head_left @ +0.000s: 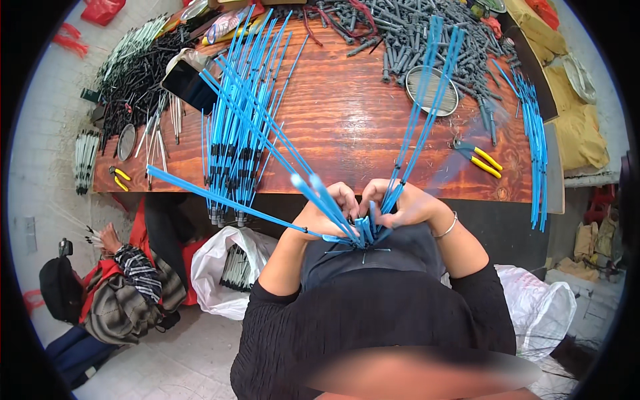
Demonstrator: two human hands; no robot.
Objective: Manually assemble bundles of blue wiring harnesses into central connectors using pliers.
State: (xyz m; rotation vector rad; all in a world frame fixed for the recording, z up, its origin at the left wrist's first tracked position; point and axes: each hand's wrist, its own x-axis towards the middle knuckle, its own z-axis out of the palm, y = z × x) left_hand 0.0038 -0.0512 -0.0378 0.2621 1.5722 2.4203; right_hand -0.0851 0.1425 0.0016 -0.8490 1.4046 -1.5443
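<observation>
In front of my lap I hold a blue umbrella frame (363, 230), its thin folding ribs fanning out from a hub. My left hand (323, 215) has its fingers closed at the hub, with ribs reaching past it to the far left. My right hand (408, 205) pinches beside the hub, fingertips almost touching the left ones. Two pairs of ribs (427, 100) rise from the right hand over the table, slightly blurred. The small parts between my fingertips are partly hidden.
Blue ribs (243, 127) lie bundled on the wooden table (347, 127), beside a dark phone (190, 87). Grey shafts (427, 40) are heaped at the back. Yellow-handled pliers (485, 163) lie right. Left, a co-worker (120, 287) handles thin rods; a white sack (217, 280) stands nearby.
</observation>
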